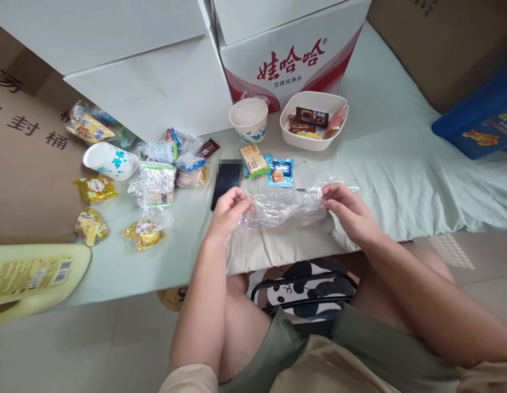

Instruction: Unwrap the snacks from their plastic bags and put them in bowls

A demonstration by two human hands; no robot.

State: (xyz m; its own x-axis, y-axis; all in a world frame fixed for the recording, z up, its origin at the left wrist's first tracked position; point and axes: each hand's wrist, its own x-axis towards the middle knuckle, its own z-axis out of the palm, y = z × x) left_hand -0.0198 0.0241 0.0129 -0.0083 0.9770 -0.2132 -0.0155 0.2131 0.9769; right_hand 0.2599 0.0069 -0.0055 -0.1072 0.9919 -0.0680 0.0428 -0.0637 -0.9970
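Worktop (405, 183) under pale green cloth, creased at the right. White carton with red lettering (287, 68) stands at the back; brown carton (28, 185) at the left. Yellow container (36, 275) at the near left corner, blue container (478, 123) at the far right.

Clear plastic bag (280, 212), crumpled and stretched sideways, at the front edge of the worktop, between the two hands. White bowl (305, 142) behind it, holding brown-wrapped bars, a yellow packet and a pink one.

Left hand (232, 212): thumb and fingers pinching the bag's left end, just beside the phone (224, 186). Right hand (351, 212): thumb and fingertips pinching its right end.

Upright paper cup (243, 132) left of the bowl, plastic inside; tipped paper cup (121, 162) on its side among wrapped snacks (157, 180).

Biscuit packet (254, 160) and blue packet (281, 173) lie just beyond the bag. Gold-wrapped snack (144, 235) well apart, nearer the left edge.
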